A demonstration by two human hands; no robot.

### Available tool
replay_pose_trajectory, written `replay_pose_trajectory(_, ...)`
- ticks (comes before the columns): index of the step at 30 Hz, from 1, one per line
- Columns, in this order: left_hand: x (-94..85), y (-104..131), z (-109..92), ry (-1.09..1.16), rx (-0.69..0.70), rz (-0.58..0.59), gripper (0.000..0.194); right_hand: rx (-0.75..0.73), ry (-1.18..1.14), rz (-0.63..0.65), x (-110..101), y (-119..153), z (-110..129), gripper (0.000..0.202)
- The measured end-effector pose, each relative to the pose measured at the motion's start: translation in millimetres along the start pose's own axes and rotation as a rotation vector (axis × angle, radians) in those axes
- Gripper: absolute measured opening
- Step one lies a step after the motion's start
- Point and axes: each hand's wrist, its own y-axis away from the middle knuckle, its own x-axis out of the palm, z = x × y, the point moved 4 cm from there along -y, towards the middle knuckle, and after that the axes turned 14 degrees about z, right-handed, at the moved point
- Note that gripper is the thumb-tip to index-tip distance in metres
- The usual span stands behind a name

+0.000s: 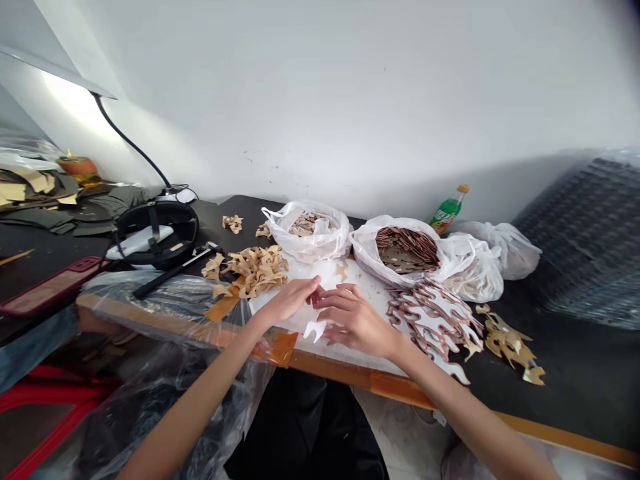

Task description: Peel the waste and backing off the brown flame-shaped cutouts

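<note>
My left hand and my right hand meet over the white sheet at the table's front. Left thumb and fingers are pinched together against the right fingertips; whatever lies between them is hidden. A small white cut-out piece with a notched, curved edge sticks out at the lower fingers of my right hand, which seem to hold it. Close by on the right is a spread stack of white cut-outs with brown edges. Left of my hands lies a heap of tan curved scraps.
Behind stand two open white plastic bags, one with pale pieces and one with brown pieces. A green bottle, tied bags and tan scraps are right. A black headset, lamp and phone are left.
</note>
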Motion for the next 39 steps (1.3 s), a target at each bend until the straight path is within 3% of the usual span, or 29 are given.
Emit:
replay_pose_trajectory(6, 17.1, 16, -17, -0.117, 0.142, -0.17, 0.033, 0.212, -0.091, -0.061, -1, 24, -15, 0.023)
replay_pose_trajectory(9, 35.8, 29, -19, -0.276, 0.193, -0.138, 0.039, 0.283, -0.042, -0.055, 3, 34, -19, 0.022)
replay_pose_trajectory(15, 63.8, 42, -4, -0.425, 0.227, -0.121, 0.048, 0.282, 0.009, -0.013, 16, 40, -15, 0.019)
replay_pose_trajectory(28, 79.3, 44, 8, -0.437, 0.137, -0.125, 0.048, 0.281, -0.037, -0.005, 28, 53, -17, 0.019)
replay_pose_trajectory(35, 84.2, 45, 6, -0.439, 0.096, -0.118, 0.045, 0.288, -0.138, -0.047, 26, 67, -18, 0.038)
replay_pose_trajectory(39, 86.7, 45, 6, -0.445, 0.091, -0.093, 0.039, 0.29, -0.163, -0.056, 28, 73, -20, 0.032)
